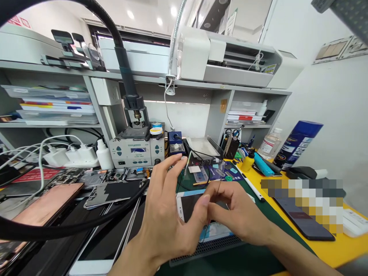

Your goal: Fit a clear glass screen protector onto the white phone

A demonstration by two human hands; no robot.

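Observation:
My left hand [166, 214] is raised at the centre, its fingers curved upward and its thumb beside the right fingertips. My right hand [235, 211] pinches with thumb and forefinger. Between the hands is a thin see-through sheet [189, 158], of which only fine edges show; its kind is hard to make out. The left fingertips and thumb appear to hold its edges too. Behind and below the hands lies a white-framed phone [188, 209] with a dark screen, partly hidden. Under it are a light blue and white piece [215, 232] and a black perforated strip [218, 245].
A black hose [94, 226] arches across the left side. A rework station [139, 153] stands behind, with phone parts before it. Several phones and screens [97, 239] lie at left. On the right are a white pen [250, 184], a yellow bottle [247, 163] and a blue can [299, 143].

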